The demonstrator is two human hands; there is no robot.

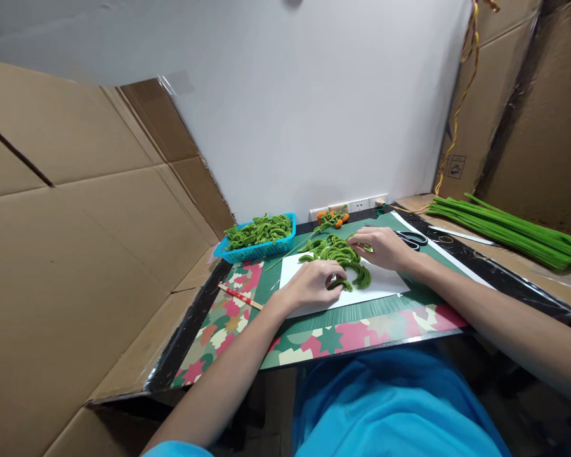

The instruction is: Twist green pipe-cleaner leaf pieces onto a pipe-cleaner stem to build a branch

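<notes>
A loose pile of curved green fuzzy pipe-cleaner pieces lies on and behind a white sheet of paper. At the pile's near left side, my left hand rests on the paper, its thumb and fingers closed round one curved green piece. My right hand reaches over the right side of the pile with its fingers bent together. Green pieces show just under those fingertips, but whether one is held is hidden. Further curved pieces lie between the two hands.
At the back left stands a blue basket heaped with green pieces. Behind the pile lies an orange-flowered stem. Black-handled scissors are beyond my right hand; a bundle of long green pipe cleaners lies right. Wrapped chopsticks lie left. Cardboard walls flank the table.
</notes>
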